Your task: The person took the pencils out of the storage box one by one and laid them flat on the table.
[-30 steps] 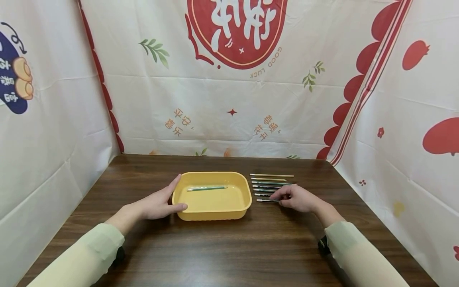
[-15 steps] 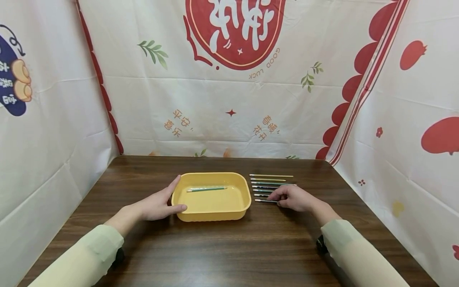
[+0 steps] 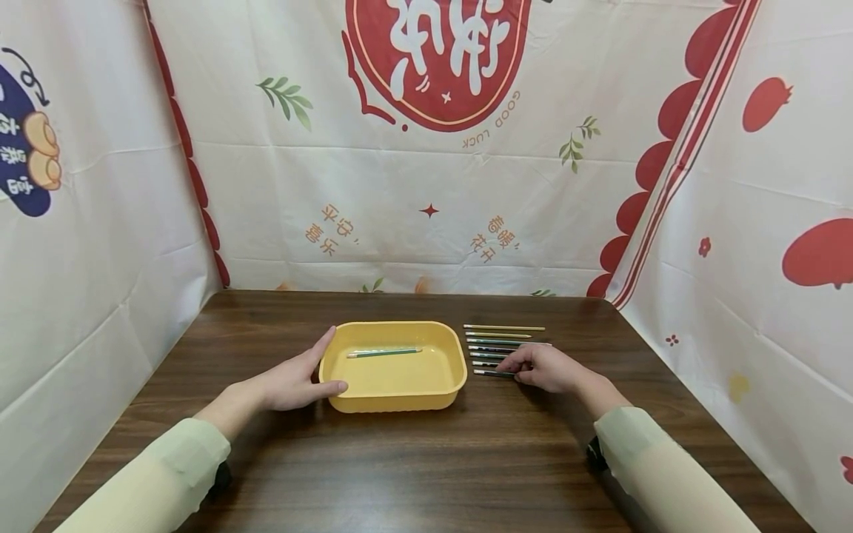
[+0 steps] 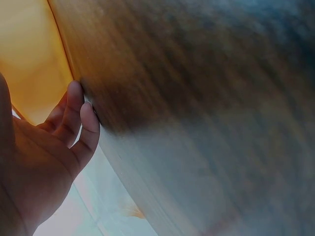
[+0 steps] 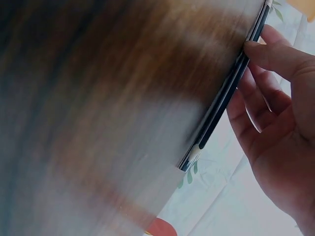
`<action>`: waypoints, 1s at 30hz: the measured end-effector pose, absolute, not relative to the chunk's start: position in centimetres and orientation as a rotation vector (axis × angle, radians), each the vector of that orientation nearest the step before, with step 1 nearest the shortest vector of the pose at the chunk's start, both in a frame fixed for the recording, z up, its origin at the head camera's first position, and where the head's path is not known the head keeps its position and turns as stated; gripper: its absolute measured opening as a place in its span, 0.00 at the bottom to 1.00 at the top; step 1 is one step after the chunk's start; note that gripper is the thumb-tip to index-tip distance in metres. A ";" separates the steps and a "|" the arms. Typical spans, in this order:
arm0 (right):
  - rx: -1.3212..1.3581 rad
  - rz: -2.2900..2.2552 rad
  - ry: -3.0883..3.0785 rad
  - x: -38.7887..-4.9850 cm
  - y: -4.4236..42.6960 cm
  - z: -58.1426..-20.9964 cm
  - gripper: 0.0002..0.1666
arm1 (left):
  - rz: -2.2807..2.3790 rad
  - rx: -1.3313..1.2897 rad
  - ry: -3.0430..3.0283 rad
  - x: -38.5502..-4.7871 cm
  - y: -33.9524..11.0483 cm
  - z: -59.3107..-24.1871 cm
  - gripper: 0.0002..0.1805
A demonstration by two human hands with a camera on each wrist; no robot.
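Note:
A yellow plastic tray stands mid-table with one green pencil lying inside. My left hand holds the tray's left end, thumb over the front corner and fingers at the back corner. In the left wrist view, the fingertips of the left hand touch the tray's edge. To the right of the tray my right hand pinches the nearest pencil of a row. The right wrist view shows this dark pencil between thumb and fingers of the right hand.
Behind the right hand lie several more pencils side by side, including a yellowish pencil at the far end. A brown wooden table bears everything. Printed white cloth hangs behind and at both sides.
My right hand has shifted slightly left with the nearest pencil, which has moved a little toward the tray and now looks darker. The left hand and tray stay put.

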State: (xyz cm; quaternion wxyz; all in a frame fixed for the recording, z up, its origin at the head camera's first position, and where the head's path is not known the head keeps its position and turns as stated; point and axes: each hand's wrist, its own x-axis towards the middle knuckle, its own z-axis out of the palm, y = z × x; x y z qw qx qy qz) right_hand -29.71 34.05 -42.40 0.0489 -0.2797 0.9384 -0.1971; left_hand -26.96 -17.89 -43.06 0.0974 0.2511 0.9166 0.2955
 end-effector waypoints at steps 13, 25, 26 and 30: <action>-0.852 -0.582 2.872 -29.7 33.9 -42.4 0.22 | 0.875 0.741 2.713 -26.9 -17.9 -43.0 0.63; -0.853 -0.573 2.870 -29.7 33.8 -42.4 0.22 | 0.869 0.746 2.720 -27.0 -17.9 -43.0 0.63; -0.855 -0.570 2.871 -29.7 33.8 -42.4 0.22 | 0.867 0.746 2.721 -27.0 -17.9 -43.0 0.63; -0.853 -0.562 2.878 -29.7 33.8 -42.4 0.22 | 0.865 0.750 2.721 -27.0 -17.9 -43.0 0.64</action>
